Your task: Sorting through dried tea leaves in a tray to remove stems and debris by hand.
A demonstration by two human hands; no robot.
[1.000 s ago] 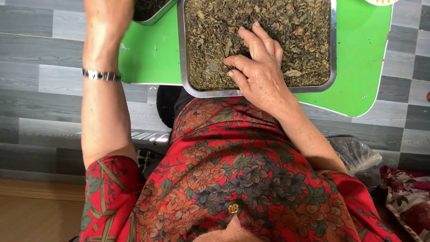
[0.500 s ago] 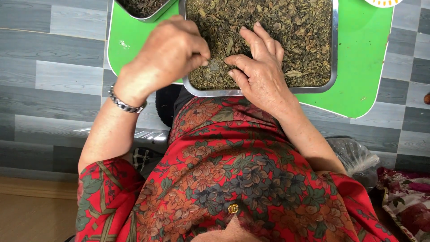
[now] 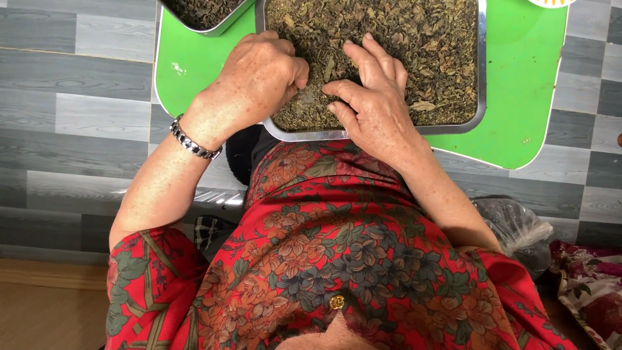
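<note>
My left hand (image 3: 259,78) has come back from the small tray (image 3: 204,13) up at the far left and now sits curled on the near edge of the big metal tray (image 3: 481,78), its grip pinched shut on a bit of the dried leaves (image 3: 402,45). My right hand (image 3: 372,97) has stayed put, flat and loose on the leaves just beside that pinch, grasping nothing. Both trays rest on the green bench (image 3: 518,84), so the picking through the leaves goes on.

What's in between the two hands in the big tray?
In the head view, dried leaves fill the gap between the left hand and the right hand, inside the metal tray.
</note>
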